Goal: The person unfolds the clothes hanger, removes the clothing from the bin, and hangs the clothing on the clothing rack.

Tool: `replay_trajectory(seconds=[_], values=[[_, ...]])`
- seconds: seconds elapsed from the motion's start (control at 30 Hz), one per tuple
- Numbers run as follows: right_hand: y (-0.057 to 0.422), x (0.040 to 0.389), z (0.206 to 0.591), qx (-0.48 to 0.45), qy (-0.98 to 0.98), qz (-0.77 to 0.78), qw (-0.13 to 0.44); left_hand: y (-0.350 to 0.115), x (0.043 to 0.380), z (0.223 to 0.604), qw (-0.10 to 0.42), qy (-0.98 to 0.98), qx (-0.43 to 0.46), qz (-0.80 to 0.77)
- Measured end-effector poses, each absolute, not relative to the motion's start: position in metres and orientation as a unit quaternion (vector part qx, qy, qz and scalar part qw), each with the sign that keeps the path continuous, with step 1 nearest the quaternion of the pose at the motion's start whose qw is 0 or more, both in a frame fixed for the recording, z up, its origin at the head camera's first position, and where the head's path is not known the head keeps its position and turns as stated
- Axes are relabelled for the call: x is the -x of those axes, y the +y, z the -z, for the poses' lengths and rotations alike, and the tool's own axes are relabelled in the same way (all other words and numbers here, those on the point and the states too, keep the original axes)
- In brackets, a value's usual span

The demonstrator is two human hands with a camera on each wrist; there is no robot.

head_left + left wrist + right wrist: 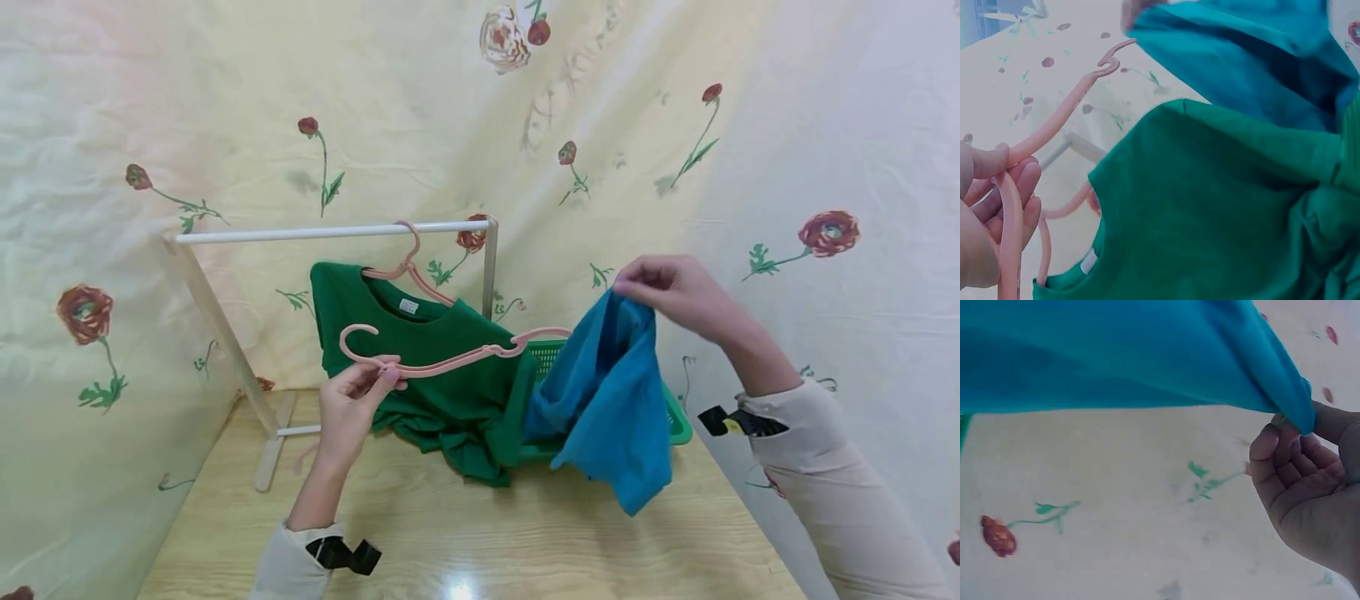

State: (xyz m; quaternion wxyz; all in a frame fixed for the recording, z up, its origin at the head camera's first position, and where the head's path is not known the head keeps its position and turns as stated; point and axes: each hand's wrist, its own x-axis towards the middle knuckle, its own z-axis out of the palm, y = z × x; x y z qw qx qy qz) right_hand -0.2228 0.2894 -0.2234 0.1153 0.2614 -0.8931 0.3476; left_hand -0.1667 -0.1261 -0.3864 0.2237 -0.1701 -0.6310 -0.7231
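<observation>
My left hand point(354, 406) pinches a pink clothes hanger point(450, 364) near the base of its hook, and the hanger's far arm reaches right, toward the blue cloth. Between the thumb and fingers of my right hand point(675, 296) is the top of a blue garment point(618, 400), which droops in folds in front of a green basket point(678, 421). In the right wrist view the pinched corner of the blue garment point(1305, 415) shows up close. Behind the held hanger, a green T-shirt point(442, 358) hangs on another pink hanger point(411, 262), its lower part bunched on the table.
A small rack with a white rail point(315, 233) and wooden legs point(225, 333) stands at the back left; the T-shirt's hanger hooks over its rail. Flower-printed cloth point(420, 100) encloses the wooden table point(420, 533) at the back and sides.
</observation>
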Motion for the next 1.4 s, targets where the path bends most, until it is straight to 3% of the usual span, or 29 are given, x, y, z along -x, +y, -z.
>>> replay_trajectory(seconds=[0.17,0.37,1.0,1.13,1.3,1.4], values=[[0.281,0.225,0.257,-0.253,-0.914,-0.314,0.035,-0.119,0.163,0.384,0.222,-0.629,0.183,0.723],[0.275,0.219,0.272,-0.237,-0.905,-0.352,0.016,-0.113,0.163,0.389,0.204,-0.639,0.177,0.720],[0.264,0.200,0.271,-0.246,-0.895,-0.369,0.037,-0.111,0.163,0.391,0.224,-0.652,0.178,0.702],[0.262,0.197,0.265,-0.260,-0.889,-0.372,0.065,-0.111,0.164,0.389,0.229,-0.648,0.186,0.703],[0.260,0.192,0.249,-0.305,-0.850,-0.404,0.145,-0.107,0.163,0.385,0.248,-0.629,0.209,0.706],[0.264,0.192,0.240,-0.328,-0.838,-0.413,0.138,-0.105,0.163,0.384,0.261,-0.622,0.214,0.706]])
